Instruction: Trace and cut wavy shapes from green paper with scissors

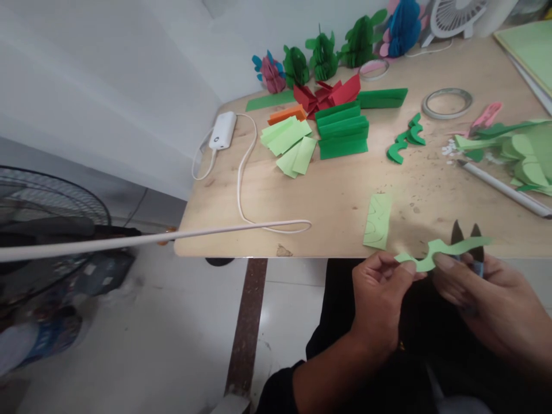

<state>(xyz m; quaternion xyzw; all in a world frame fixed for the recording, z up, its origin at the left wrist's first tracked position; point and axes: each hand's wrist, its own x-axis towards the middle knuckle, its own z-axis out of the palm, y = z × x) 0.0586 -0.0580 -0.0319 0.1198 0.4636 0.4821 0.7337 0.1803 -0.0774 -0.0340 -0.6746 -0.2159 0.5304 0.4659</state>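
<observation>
At the table's front edge, my left hand (382, 287) pinches one end of a wavy-cut strip of light green paper (425, 264). My right hand (487, 296) is closed around a pair of scissors (478, 253), whose dark blades point up and stand apart. The right thumb also presses on the paper strip, which passes by the blades. Part of the scissors' handles is hidden by the fingers. Just beyond my left hand lies a light green paper piece (376, 221) with curved lines drawn on it.
Folded green paper (342, 132), light green slips (288, 141) and a red paper fold (328, 95) lie farther back. Tape roll (447, 114), pen (504, 187) and paper scraps (526, 152) are at right. A white cable (241, 190) loops at left; paper figures (323, 57) line the wall.
</observation>
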